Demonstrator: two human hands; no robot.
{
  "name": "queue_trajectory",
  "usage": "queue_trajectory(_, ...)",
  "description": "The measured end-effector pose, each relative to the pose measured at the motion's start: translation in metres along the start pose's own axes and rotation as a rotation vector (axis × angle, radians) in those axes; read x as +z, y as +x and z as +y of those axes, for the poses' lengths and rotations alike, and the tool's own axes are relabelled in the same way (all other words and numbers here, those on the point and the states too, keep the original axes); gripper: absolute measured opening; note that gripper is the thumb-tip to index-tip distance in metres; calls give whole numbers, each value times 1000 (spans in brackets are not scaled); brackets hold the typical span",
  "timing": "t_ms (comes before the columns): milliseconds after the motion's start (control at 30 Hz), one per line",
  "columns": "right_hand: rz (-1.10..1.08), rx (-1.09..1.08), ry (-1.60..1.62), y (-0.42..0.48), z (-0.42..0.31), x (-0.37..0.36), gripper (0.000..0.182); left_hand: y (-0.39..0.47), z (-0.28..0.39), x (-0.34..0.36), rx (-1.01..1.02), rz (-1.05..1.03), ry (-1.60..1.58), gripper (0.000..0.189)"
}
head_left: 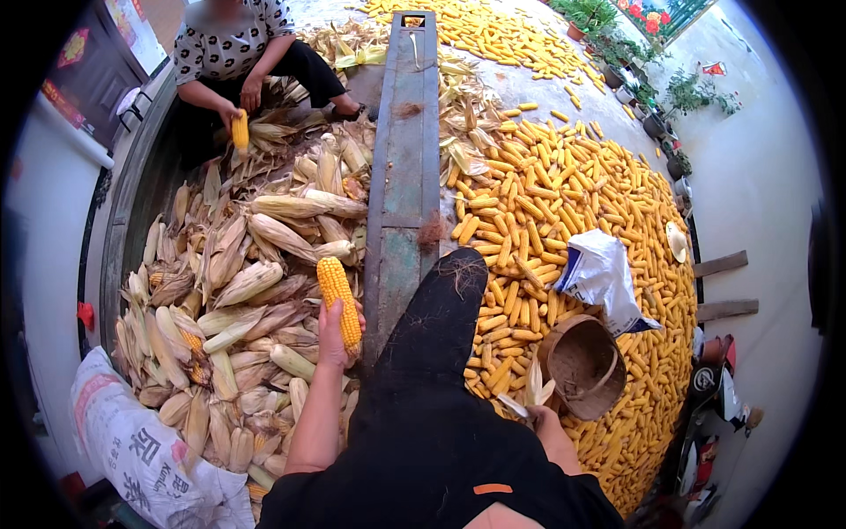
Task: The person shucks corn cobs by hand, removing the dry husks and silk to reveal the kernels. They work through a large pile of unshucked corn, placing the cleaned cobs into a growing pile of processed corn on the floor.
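Observation:
My left hand [336, 334] is wrapped around the lower half of a bare yellow corn cob [336, 291], held upright over a heap of unhusked corn ears [251, 278]. On the other side of my leg, my right hand [547, 423] grips a pale piece of corn husk [537, 390] whose leaves splay upward. Part of that hand is hidden by my sleeve and body. A brown bucket [572, 380] with a handle lies close to the husk. Husked cobs [505, 357] spread beneath and around it.
A metal side panel [403, 165] divides the unhusked heap from the husked cobs. Across the heap sits a person [231, 59] holding a cob [240, 132]. A white plastic sack [605, 278] lies on the cobs. Another printed sack [145, 443] is at lower left. Potted plants and a scooter [717, 390] line the right.

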State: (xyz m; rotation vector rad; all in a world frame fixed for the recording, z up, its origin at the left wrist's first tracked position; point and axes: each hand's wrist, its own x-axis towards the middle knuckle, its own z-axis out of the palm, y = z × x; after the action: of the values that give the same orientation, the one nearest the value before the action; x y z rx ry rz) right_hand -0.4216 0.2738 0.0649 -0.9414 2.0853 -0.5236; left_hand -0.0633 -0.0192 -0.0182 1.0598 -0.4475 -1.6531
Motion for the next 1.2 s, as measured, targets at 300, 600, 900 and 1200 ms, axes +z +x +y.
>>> queue_trajectory(300, 264, -626, 377, 324, -257, -53, 79, 12, 36, 59, -180, -345, -326, 55)
queue_trajectory(600, -551, -641, 490, 195, -319, 86, 42, 23, 46, 94, -163, -408, -514, 56)
queue_trajectory(900, -482, -538, 489, 180, -283, 125, 30, 26, 22, 101, -134, -543, -389, 75)
queue_trajectory(1200, -502, -426, 454, 168, -283, 117, 17, 14, 51, 99, 61, -528, 200, 77)
